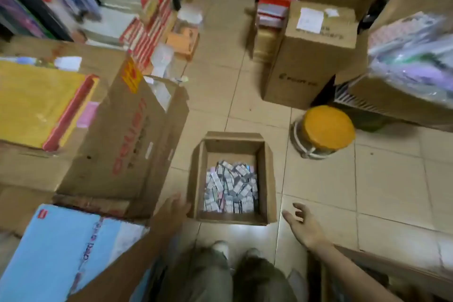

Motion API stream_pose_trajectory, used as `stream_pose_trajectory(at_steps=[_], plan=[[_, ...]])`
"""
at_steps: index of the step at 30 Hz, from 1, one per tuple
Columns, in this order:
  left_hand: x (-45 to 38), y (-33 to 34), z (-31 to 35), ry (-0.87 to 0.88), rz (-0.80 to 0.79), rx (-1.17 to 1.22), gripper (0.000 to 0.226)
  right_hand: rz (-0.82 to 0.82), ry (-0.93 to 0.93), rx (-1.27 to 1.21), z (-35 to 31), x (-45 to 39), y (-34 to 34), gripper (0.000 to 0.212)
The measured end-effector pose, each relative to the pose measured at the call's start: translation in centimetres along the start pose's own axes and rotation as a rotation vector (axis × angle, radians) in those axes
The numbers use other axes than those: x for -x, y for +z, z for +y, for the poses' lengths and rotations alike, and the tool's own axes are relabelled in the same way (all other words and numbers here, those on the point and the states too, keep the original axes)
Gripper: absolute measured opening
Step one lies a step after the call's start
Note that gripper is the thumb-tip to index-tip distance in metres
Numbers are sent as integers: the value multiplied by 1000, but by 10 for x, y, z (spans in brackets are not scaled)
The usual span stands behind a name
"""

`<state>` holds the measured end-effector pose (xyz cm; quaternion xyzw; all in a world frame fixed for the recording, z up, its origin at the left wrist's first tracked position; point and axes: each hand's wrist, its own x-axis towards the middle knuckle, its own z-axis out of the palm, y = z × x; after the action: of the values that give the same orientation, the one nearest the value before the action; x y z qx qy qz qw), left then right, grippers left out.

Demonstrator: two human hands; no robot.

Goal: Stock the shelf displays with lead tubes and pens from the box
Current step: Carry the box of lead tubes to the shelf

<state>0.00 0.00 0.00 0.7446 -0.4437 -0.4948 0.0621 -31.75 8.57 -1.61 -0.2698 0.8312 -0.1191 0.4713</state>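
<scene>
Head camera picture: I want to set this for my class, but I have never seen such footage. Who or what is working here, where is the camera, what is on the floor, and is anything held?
No machine here: a person works with bare hands. The one camera is worn on the head and looks down, so you see their legs at the bottom. The left hand reaches beside the near left corner of a small open cardboard box; whether it touches is unclear. The right hand hovers open to its right. Neither holds anything. The box stands on the tiled floor and holds many small packets, too blurred to read. Around it stand bigger cartons and an orange-topped stool.
</scene>
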Motion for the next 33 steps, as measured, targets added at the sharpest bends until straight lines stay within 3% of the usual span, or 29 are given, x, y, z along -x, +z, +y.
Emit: stream_pose_trajectory(at_steps=[3,7,9,13,16,23,33], plan=[[-92,64,-39,80,-64,-64,18,-26,-11,14,33,-93,51,68],[-202,130,-96,40,71,-34,48,4,-7,11,77,-207,117,75],[-246,148,-119,50,41,-16,52,10,9,2,91,-250,142,76],[-297,176,-145,69,64,40,57,94,-29,-29,114,-298,179,59],[-305,185,-150,137,142,-22,42,193,-108,-13,122,-305,190,42],[-240,140,-107,156,119,-20,39,212,-117,44,85,-233,136,35],[10,-36,51,194,167,25,20,246,-198,-14,-68,31,-37,33]])
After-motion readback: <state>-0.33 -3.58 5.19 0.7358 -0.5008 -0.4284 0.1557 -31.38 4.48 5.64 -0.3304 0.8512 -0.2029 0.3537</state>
